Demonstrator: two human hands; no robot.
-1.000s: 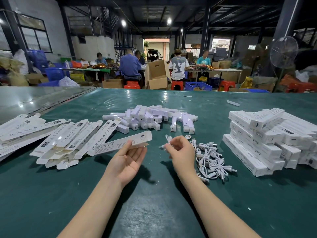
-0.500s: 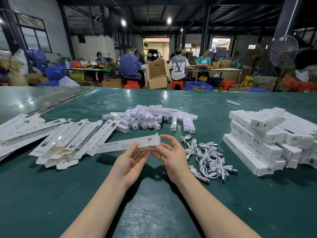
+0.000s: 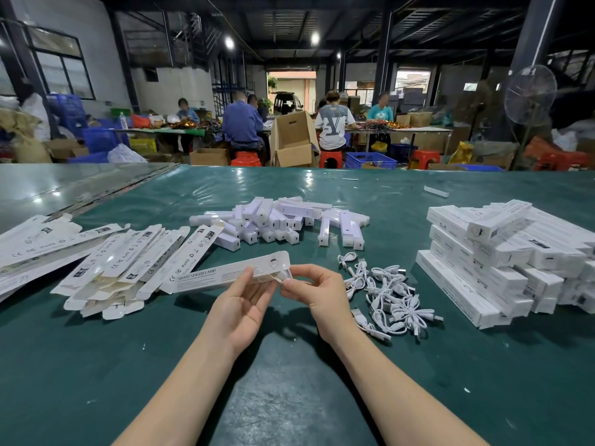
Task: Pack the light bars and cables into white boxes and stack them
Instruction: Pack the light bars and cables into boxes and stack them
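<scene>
- Both hands meet at the right end of a long white cardboard box printed "SMART SENSOR LAMP" (image 3: 230,273): the left hand (image 3: 240,309) has its thumb and fingers closed around the box near that end, holding it up off the table, tilted with the right end slightly farther.
- Pinching fingers of the right hand (image 3: 317,292) are closed at the box's open right end, where something small and white shows; what exactly they grip cannot be told.
- Just right of the right hand lies a tangled heap of white coiled cables (image 3: 386,294), flat on the surface.
- Beyond the hands, toward the far middle, sits a loose pile of short white light bars (image 3: 277,220).
- Left of the held box, a fanned spread of flat unfolded white cartons (image 3: 128,259) overlaps, running off the left edge.
- On the right, well apart from the grip, stands a layered stack of closed white boxes (image 3: 502,259).
- All of this rests on a dark green glossy table covering (image 3: 96,365).
- Farther back is a dim workshop with dark roof beams, seated workers (image 3: 243,123) at far tables, an open brown cardboard carton (image 3: 294,140), red stools and a standing fan (image 3: 529,94) on the right.
</scene>
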